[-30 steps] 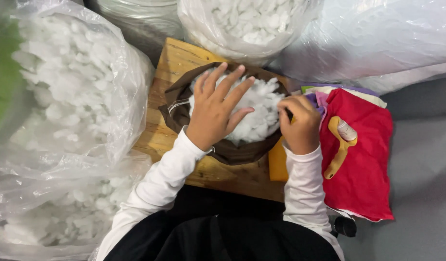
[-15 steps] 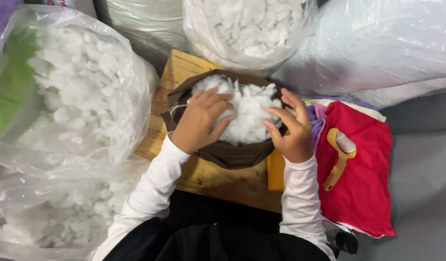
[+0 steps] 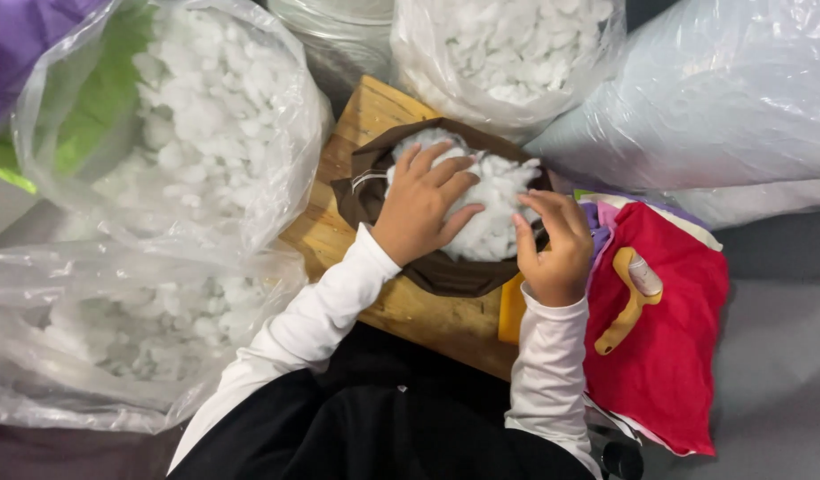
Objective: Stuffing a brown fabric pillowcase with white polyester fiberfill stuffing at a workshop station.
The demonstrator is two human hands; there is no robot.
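since the brown cover (image 3: 445, 267) is already mounded with white stuffing (image 3: 499, 209) above its rim, the likeliest slip, as i judge it, is a clump spilling over the edge onto the wooden board (image 3: 410, 311) if either hand pushes sideways rather than down; the soft rim could also fold inward under the palm and trap loose fibre outside the opening, and the cover sits near the board's far corner, so a hard shove might nudge it toward the bags. only the head view shows this. the left hand (image 3: 423, 209) lies flat on the stuffing with fingers spread and slightly fanned, its wrist over the cover's near rim, gripping nothing that i can see. the right hand (image 3: 556, 244) is at the cover's right edge, fingers curled and close together on the rim or the fibre just inside it; i cannot tell which it pinches. the stuffing lies directly under the left palm and just left of the right fingertips. clear bags of the same filling (image 3: 214, 124) stand to the left and behind, and a red cloth (image 3: 668, 356) with a yellow-handled tool (image 3: 628, 307) on it lies just right of the right hand.
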